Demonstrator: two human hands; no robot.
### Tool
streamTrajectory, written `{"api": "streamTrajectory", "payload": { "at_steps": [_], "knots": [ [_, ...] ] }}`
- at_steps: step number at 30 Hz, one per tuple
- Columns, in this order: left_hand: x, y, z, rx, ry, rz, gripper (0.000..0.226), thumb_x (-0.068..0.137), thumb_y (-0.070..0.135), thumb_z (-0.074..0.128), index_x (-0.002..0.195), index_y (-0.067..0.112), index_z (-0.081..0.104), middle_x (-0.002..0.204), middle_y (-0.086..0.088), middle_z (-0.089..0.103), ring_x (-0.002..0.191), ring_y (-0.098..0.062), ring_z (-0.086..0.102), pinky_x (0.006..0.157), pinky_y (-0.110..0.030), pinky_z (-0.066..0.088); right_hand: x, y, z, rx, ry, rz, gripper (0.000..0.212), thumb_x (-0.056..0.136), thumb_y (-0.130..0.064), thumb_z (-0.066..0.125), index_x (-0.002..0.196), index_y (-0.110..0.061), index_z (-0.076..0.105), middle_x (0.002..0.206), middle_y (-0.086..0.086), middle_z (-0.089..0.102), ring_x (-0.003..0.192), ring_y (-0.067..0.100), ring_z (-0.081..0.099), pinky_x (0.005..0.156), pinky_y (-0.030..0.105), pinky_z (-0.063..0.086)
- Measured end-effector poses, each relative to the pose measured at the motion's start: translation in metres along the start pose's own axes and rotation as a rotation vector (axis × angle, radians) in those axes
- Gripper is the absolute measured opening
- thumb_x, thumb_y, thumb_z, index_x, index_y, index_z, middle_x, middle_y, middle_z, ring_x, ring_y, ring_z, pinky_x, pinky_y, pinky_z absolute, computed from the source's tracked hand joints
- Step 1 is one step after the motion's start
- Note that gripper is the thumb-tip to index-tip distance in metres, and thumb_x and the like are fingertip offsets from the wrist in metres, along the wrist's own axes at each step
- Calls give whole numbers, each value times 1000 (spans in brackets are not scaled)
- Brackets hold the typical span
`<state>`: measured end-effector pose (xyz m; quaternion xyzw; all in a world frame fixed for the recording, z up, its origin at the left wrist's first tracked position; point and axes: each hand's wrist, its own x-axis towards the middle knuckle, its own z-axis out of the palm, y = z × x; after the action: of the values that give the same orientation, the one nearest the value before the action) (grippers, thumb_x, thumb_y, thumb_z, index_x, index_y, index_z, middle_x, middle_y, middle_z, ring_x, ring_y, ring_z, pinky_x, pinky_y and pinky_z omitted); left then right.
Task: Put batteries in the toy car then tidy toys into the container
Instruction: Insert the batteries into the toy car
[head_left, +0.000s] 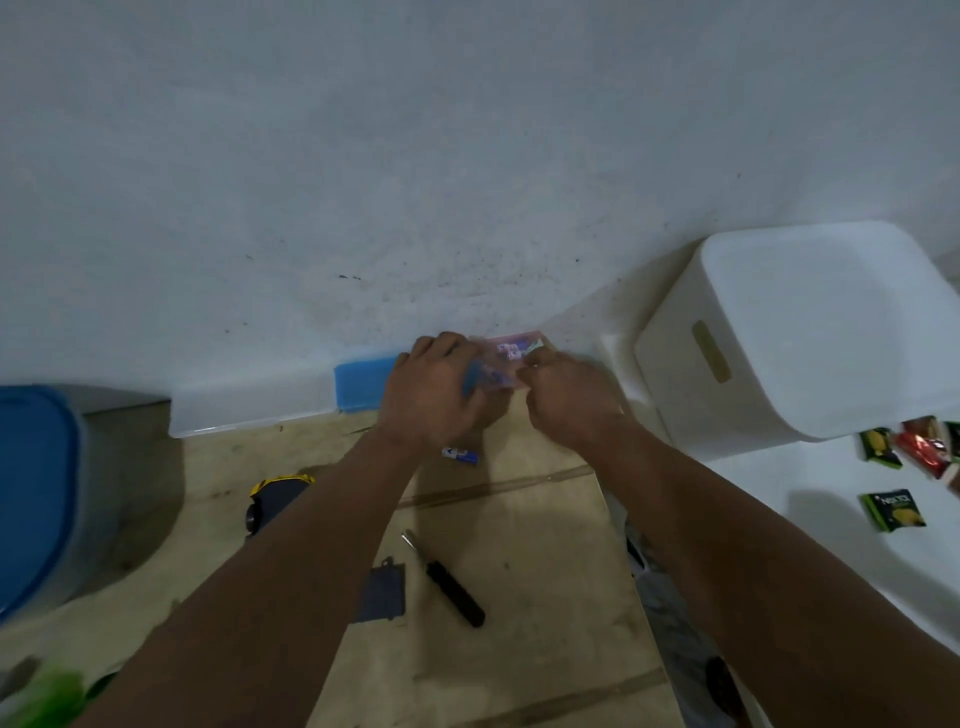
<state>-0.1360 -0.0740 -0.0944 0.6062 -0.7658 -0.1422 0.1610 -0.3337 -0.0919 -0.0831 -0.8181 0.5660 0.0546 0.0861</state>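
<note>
Both your hands are stretched forward and meet close to the wall, over the far end of the cardboard sheet (519, 545) on the floor. Your left hand (436, 389) and your right hand (569, 395) hold together a small battery pack (511, 358), pinkish and blurred; each grip is closed narrow on one side of it, the left on the blue end, the right on the near edge. What the fingers do exactly on the pack, you cannot tell from the blur.

One loose battery (460, 455), blue and white, lies on the cardboard just below your left hand. The toy car (275, 501), yellow and black, lies to the left, partly hidden under your left forearm. Near it, between your forearms, lie a dark battery cover (384, 597) and a black screwdriver (449, 587), close beside each other.

The white container (810, 332) stands at the right, against the wall. In front of it, some small snack packets (893, 509) are scattered on the white surface. A blue lid (31, 493) shows at the left edge.
</note>
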Motion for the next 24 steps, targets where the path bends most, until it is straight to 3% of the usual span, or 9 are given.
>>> {"api": "streamTrajectory", "payload": {
  "at_steps": [3,6,9,12,14,17,21,24],
  "knots": [
    [-38,-14,-28,-134,179,-128,37,85,29,60,117,13,71,116,-8,66,106,-34,60,82,-46,54,-7,-16,-17,46,-3,-3,52,91,-14,55,143,-20,52,142,3,54,127,26,52,102,42,47],
    [-81,-37,-59,-268,268,-438,31,92,25,67,121,14,69,118,-11,64,112,-34,56,85,-45,53,-21,-41,-17,137,27,-15,39,95,-20,54,132,-24,63,135,0,61,120,23,59,95,36,50],
    [-125,-60,-78,-306,156,-731,45,88,44,69,128,22,61,127,-9,60,120,-32,55,94,-45,51,-37,-68,-1,188,-107,-67,39,96,-28,57,134,-24,62,131,3,62,117,25,60,94,35,49],
    [-163,-71,-86,-279,-3,-891,70,73,64,62,133,27,55,132,-9,58,123,-35,57,98,-49,52,-45,-87,16,219,-172,-91,46,95,-25,59,140,-27,56,133,7,56,120,28,55,93,38,51],
    [-183,-75,-85,-271,-81,-945,82,68,70,62,137,27,50,134,-9,57,124,-36,57,97,-50,52,-50,-95,27,170,-178,-92,44,95,-21,57,138,-30,58,131,7,54,119,29,54,92,40,53],
    [-206,-73,-76,-268,-192,-976,83,75,65,71,142,24,44,135,-10,53,124,-38,55,99,-51,50,-56,-105,39,85,-203,-65,43,93,-10,54,131,-29,63,125,5,51,117,28,54,88,40,54],
    [-219,-72,-59,-278,-198,-991,86,78,68,71,144,21,42,135,-10,55,121,-36,59,96,-43,49,-61,-112,41,87,-164,17,39,88,-2,53,119,-24,57,119,5,49,110,28,54,78,39,53],
    [-220,-75,-48,-332,-184,-971,91,68,75,70,137,22,45,124,-6,62,110,-32,65,92,-47,55,-62,-114,41,195,-123,96,43,84,3,56,115,-25,48,114,4,49,100,30,58,70,36,48]
  ]
}}
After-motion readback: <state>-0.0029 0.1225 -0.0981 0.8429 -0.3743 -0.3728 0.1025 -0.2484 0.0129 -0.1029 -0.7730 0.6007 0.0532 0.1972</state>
